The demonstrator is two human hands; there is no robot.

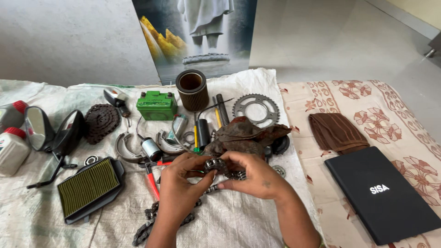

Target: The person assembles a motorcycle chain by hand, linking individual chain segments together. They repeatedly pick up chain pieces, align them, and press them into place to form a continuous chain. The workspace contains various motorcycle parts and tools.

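Observation:
A greasy drive chain is held between both hands above a white cloth. My left hand pinches its left end with fingertips. My right hand grips the chain from the right side. The rest of the chain trails down onto the cloth below my left wrist. A dirty brown rag lies just beyond my fingers.
Spread on the white cloth are a flat air filter, two mirrors, a coiled chain, a green battery, a round filter, a sprocket, brake shoes and red-handled pliers. A black notebook lies right.

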